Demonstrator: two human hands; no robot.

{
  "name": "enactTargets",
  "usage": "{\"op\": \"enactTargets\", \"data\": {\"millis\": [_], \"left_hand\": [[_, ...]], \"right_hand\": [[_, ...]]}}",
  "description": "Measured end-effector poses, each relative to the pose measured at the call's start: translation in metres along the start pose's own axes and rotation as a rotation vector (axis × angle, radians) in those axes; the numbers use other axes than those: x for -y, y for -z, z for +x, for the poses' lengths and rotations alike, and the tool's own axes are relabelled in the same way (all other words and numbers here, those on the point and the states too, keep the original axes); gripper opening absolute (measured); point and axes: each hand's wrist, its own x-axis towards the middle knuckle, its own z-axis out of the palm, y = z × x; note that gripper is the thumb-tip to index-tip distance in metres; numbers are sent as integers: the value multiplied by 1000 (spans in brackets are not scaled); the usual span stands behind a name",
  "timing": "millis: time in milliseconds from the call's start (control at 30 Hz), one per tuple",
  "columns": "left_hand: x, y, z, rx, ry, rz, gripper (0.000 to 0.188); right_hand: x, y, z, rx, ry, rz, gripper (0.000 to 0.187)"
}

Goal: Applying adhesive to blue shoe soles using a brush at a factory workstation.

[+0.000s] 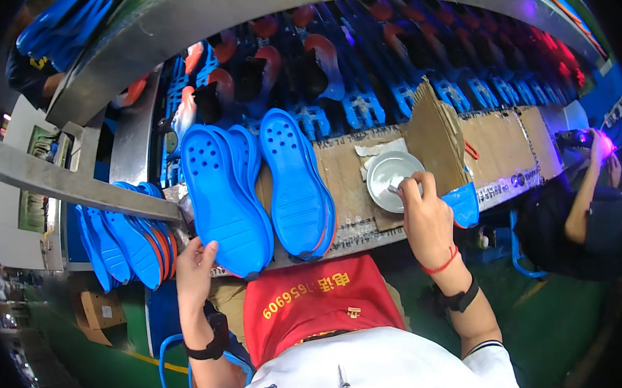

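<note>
My left hand (196,265) pinches the near edge of a large blue shoe sole (227,206), thumb on top, at the edge of the bench. The sole has round holes at its far end and ridges across its middle. Right of it lies another blue sole (299,193) with orange showing along its edge; more blue soles are partly hidden behind. My right hand (428,220) is closed on a small pale tool (395,190) that dips into a white bowl (381,171) of whitish liquid. Its working end is hard to make out.
A cardboard-covered bench (505,146) bears an upright cardboard flap (438,127). Beyond it stand rows of blue racks (364,110) with red-and-black shoe parts. A metal bar (74,177) crosses at left, near stacked blue soles (131,243). A co-worker's hands (602,149) are at right.
</note>
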Motion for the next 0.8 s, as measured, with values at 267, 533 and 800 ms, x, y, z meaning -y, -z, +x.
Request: {"op": "enactTargets", "data": {"millis": [267, 533, 800], "left_hand": [[-56, -19, -32, 126, -92, -701, 57], [-75, -99, -11, 330, -31, -705, 60], [-102, -162, -10, 200, -338, -624, 54]], "right_hand": [[-12, -10, 7, 88, 17, 47, 12], [-10, 5, 7, 20, 8, 101, 8], [-7, 33, 2, -106, 6, 247, 10]]}}
